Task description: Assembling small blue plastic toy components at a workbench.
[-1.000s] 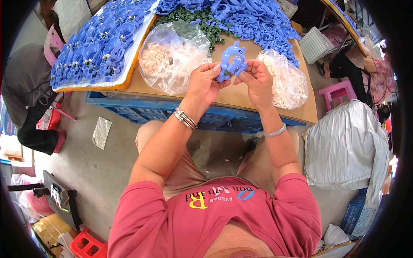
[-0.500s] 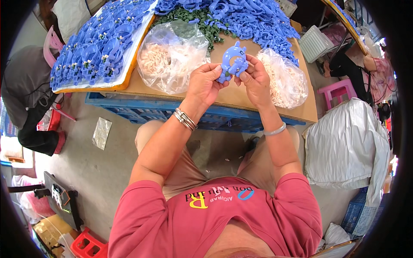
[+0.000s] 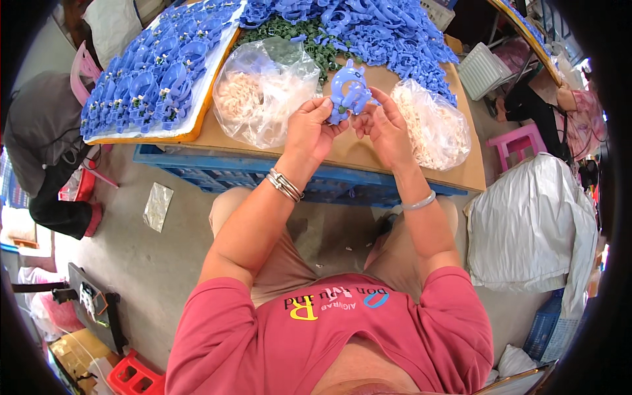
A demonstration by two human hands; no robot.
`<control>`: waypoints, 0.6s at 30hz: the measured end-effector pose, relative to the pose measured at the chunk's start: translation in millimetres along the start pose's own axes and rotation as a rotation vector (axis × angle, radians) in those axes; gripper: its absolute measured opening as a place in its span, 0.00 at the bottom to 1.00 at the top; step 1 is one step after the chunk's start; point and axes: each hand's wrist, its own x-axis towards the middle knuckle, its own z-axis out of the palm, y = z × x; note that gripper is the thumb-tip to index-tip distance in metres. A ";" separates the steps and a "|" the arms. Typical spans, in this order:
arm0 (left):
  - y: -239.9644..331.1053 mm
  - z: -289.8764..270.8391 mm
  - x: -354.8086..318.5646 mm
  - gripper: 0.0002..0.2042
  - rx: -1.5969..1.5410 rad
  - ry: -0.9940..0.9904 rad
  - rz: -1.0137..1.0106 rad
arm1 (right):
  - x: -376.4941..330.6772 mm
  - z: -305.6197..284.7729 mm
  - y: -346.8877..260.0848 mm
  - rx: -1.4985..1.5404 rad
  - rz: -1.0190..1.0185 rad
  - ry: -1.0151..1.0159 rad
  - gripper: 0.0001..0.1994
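A light blue plastic toy figure (image 3: 349, 87), with a round opening and small knobs at its top, is held up above the table's near edge. My left hand (image 3: 311, 129) is closed on its lower left side, thumb in front. At its right edge is my right hand (image 3: 387, 133), with a bit of blue between thumb and forefinger; the other fingers curl under and are partly hidden. Whether a small part is also in these fingers cannot be made out. Clear bags of small cream-coloured pieces lie on either side, the left bag (image 3: 253, 99) and the right bag (image 3: 431, 125).
A heap of blue plastic parts (image 3: 395, 39) and a patch of dark green parts (image 3: 286, 29) cover the table's back. A white, orange-edged board (image 3: 197, 108) at left bears rows of blue pieces. Other people sit at both sides. A white sack (image 3: 523, 227) stands right.
The toy has moved slightly left and turned in my left hand. My right hand's fingers have shifted and loosened, with its thumb no longer on the toy's front.
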 end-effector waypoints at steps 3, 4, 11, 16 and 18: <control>0.3 1.4 0.1 0.06 0.104 -0.016 0.122 | -0.4 -0.3 -6.0 0.035 0.019 -0.006 0.20; -0.4 1.4 0.4 0.05 0.163 -0.034 0.178 | -0.4 1.8 -6.6 0.036 0.019 -0.010 0.20; -8.6 9.3 -3.5 0.06 0.489 0.040 0.449 | -4.2 24.4 -2.3 0.239 0.080 0.009 0.21; -14.1 3.8 -6.4 0.10 1.277 -0.107 1.094 | -13.9 36.9 -4.0 0.317 0.159 -0.067 0.18; -14.6 12.6 -8.6 0.10 1.283 -0.170 1.252 | -16.7 36.7 -9.1 0.322 0.180 0.002 0.18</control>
